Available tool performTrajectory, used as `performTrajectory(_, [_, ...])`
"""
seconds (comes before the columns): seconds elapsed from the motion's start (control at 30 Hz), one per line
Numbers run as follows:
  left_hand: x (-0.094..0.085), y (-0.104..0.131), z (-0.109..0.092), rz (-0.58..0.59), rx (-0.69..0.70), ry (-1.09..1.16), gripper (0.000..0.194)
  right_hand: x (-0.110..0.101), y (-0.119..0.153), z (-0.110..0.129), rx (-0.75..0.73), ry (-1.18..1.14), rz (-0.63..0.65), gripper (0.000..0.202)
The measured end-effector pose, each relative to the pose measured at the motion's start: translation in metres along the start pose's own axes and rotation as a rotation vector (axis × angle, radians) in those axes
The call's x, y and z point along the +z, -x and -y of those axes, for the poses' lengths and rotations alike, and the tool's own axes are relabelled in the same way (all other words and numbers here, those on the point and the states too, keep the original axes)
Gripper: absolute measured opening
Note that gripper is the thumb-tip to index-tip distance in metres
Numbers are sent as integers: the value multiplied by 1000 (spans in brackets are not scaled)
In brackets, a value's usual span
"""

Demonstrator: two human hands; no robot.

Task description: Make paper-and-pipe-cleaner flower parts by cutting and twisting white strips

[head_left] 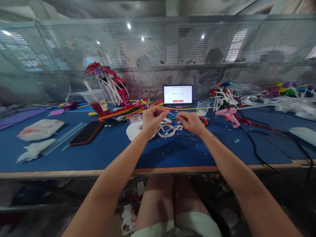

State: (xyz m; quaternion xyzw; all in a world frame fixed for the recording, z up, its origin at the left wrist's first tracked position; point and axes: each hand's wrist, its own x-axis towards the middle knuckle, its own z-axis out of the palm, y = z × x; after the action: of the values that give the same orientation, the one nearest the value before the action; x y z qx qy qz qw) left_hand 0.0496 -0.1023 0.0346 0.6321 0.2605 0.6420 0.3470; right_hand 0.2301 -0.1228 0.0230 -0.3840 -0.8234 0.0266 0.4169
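My left hand (153,120) is raised over the table, thumb and fingers pinched on a thin pale strand (171,114) that points toward the other hand. A short gap away, my right hand (189,121) is closed in a pinch too; what sits between its fingertips is too small to make out. Below and between the hands lies a coil of white cord (166,131). A white roll (133,131) rests partly hidden behind my left wrist. Red-orange handles (204,120), perhaps of scissors, show just beyond my right hand.
A phone (86,133), a plastic cup of red drink (97,103) and bundled colourful pipe cleaners (118,113) stand left. On the right are a pink glue gun (229,116) and its black cable (254,148). A screen with a timer (178,94) stands behind the hands, before a perforated metal panel (153,42).
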Motion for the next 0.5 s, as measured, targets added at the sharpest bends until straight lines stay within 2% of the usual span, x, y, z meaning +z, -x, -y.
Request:
performTrajectory(0.13, [-2, 0, -4, 51, 84, -113, 11, 0, 1, -2, 10, 88, -23, 21])
performTrajectory(0.37, [-4, 2, -6, 73, 370, -319, 7, 0, 1, 0, -5, 129, -16, 22])
performTrajectory(0.43, [-4, 3, -5, 77, 394, -343, 7, 0, 1, 1, -2, 137, -21, 22])
performTrajectory(0.5, [-4, 3, -4, 79, 334, -304, 7, 0, 1, 1, -6, 139, -39, 23])
